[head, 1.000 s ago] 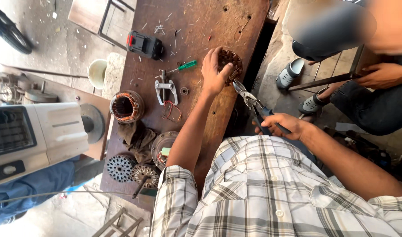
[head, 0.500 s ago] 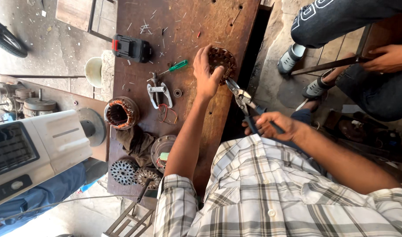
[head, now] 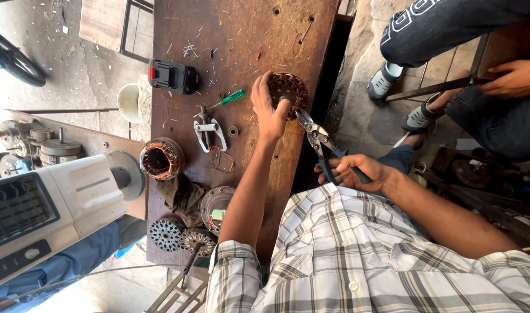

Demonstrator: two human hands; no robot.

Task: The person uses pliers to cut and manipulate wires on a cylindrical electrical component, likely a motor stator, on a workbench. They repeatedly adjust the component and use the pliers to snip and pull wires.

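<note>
Your left hand [head: 269,110] clamps the wound stator [head: 288,88] at the bench [head: 242,35] edge – fingers curled over it. Right hand [head: 353,172] grips the snips [head: 320,141], blades at the coil just beside your thumb – copper mostly uncut, judging by the intact windings

Left hand [head: 268,110] cupped, right hand [head: 357,174] seemingly fisted.

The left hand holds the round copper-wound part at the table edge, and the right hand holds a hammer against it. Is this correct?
Not quite. In the head view the right hand holds blue-handled snips, not a hammer, with their jaws at the part. The rest is right: the left hand holds the round copper-wound part at the edge of the wooden table.
</note>
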